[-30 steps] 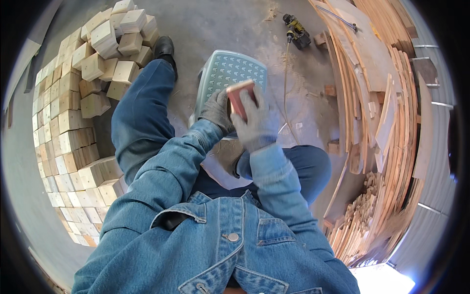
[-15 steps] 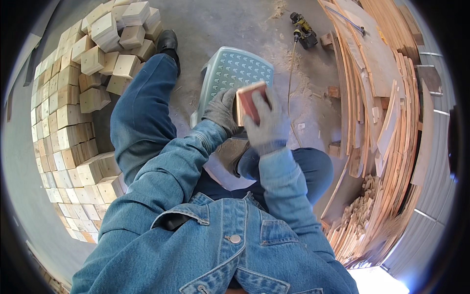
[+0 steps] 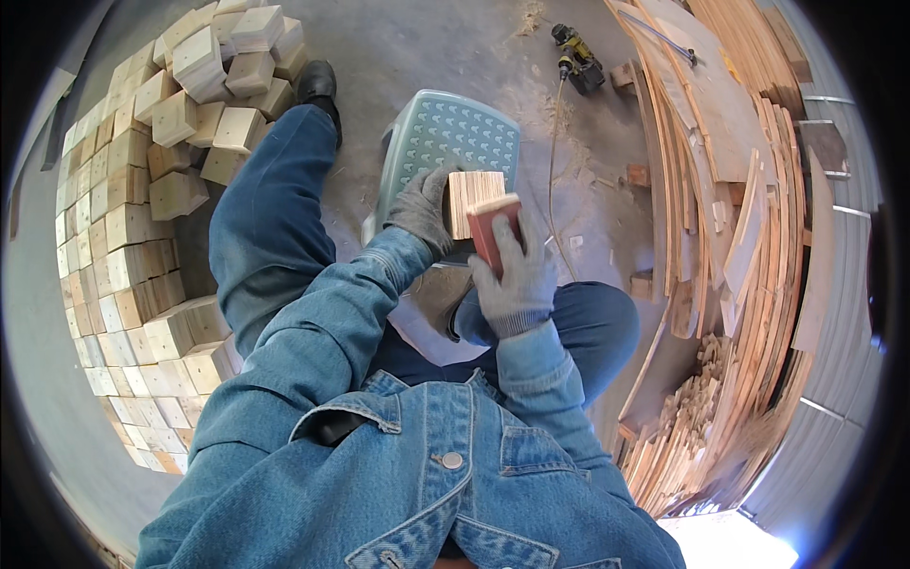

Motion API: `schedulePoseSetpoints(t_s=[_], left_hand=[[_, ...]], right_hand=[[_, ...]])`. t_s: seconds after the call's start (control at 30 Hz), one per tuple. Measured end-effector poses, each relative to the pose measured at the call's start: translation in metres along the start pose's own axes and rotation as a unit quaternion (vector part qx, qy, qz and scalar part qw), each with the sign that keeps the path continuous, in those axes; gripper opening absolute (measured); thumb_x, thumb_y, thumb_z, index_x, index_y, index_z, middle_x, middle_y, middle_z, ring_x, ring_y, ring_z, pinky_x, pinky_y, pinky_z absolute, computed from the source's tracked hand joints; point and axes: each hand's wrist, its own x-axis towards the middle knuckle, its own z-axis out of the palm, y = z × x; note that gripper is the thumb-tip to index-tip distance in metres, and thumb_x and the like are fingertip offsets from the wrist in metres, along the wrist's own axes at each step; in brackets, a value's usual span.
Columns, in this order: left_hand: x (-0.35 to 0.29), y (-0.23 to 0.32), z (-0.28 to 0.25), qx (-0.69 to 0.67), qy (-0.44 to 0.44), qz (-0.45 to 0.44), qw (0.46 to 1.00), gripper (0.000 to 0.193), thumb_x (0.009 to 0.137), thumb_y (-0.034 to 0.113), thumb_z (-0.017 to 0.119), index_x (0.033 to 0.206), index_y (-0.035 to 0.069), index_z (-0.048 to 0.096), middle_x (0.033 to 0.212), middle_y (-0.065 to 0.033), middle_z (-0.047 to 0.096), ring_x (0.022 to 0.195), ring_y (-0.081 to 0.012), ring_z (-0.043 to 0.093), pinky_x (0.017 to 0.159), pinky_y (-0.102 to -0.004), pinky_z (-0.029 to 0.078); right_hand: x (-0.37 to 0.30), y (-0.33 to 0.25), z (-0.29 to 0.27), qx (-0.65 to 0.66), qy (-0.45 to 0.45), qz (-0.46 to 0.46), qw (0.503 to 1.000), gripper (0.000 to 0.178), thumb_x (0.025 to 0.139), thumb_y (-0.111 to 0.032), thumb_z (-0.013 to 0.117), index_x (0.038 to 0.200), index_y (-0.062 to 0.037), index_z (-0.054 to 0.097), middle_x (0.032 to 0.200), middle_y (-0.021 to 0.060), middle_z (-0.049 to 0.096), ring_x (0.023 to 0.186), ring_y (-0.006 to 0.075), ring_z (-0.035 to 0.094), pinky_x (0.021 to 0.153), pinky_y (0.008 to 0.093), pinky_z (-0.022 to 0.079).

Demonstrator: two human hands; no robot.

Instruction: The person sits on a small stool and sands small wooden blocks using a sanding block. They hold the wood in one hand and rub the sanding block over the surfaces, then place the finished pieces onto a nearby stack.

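Observation:
My left hand (image 3: 423, 213), in a grey work glove, grips a squarish wooden block (image 3: 471, 194) whose layered edge faces up. The block is held over the near end of a pale blue-green plastic stool (image 3: 460, 133). In my right hand (image 3: 519, 280), also gloved, is a reddish-brown sanding block (image 3: 490, 230) with a pale edge. It is tilted and overlaps the block's near right corner; whether the two touch I cannot tell. My right fingers are spread over the sanding block's red-brown face.
Stacked wooden blocks (image 3: 142, 266) rise at my left, beside my leg. A yellow and black cordless drill (image 3: 578, 62) with a long thin bit lies on the dusty floor ahead. Long boards and strips (image 3: 782, 228) are piled at right, with a metal rod (image 3: 664, 40) on top.
My right hand and the sanding block have moved down toward me, uncovering the wooden block's layered edge. My left hand keeps its hold, and the view has shifted slightly.

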Motion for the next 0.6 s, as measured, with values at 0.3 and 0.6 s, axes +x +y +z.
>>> schedulePoseSetpoints(t_s=[0.3, 0.6], left_hand=[[-0.004, 0.014, -0.012, 0.05, -0.003, 0.003, 0.999, 0.098, 0.069, 0.039, 0.091, 0.152, 0.016, 0.046, 0.144, -0.0204, 0.054, 0.136, -0.0412, 0.053, 0.12, -0.0462, 0.043], [0.001, 0.03, -0.016, 0.04, 0.023, 0.01, 0.999, 0.105, 0.058, 0.046, 0.098, 0.144, 0.01, 0.049, 0.131, -0.0185, 0.057, 0.124, -0.0407, 0.058, 0.11, -0.0483, 0.05]], right_hand=[[0.029, 0.001, 0.004, -0.022, -0.02, 0.029, 0.999, 0.066, 0.085, -0.035, 0.08, 0.145, -0.0134, 0.066, 0.155, 0.0238, 0.053, 0.133, 0.0464, 0.057, 0.108, 0.057, 0.049], [0.13, 0.018, 0.03, -0.041, -0.02, 0.078, 0.996, 0.061, 0.085, -0.031, 0.078, 0.142, -0.0105, 0.067, 0.158, 0.018, 0.053, 0.133, 0.0443, 0.06, 0.105, 0.0514, 0.053]])
